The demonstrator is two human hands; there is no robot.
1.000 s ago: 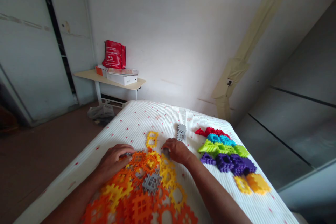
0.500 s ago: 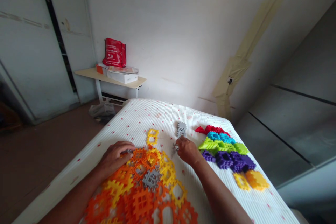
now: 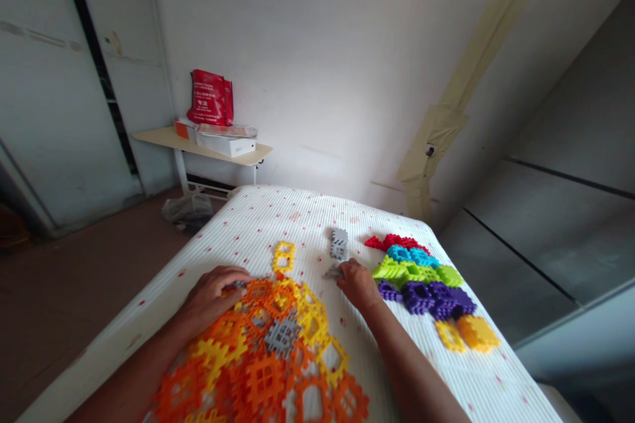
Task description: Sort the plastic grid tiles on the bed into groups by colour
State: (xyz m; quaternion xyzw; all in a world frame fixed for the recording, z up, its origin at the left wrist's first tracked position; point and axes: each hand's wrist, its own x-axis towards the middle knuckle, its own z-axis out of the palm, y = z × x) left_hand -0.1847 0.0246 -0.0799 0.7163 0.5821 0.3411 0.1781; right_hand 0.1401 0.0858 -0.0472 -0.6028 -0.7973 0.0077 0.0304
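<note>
A person's left hand [image 3: 213, 297], fingers together and curved, rests on the far edge of a heap of orange and yellow plastic tiles [image 3: 262, 370]. The right hand [image 3: 358, 284] meets a small gray tile [image 3: 333, 272] lying just to its left; whether it pinches cannot be told. A second gray tile [image 3: 338, 244], long axis pointing far, lies just beyond on a white bed [image 3: 258, 225].
</note>
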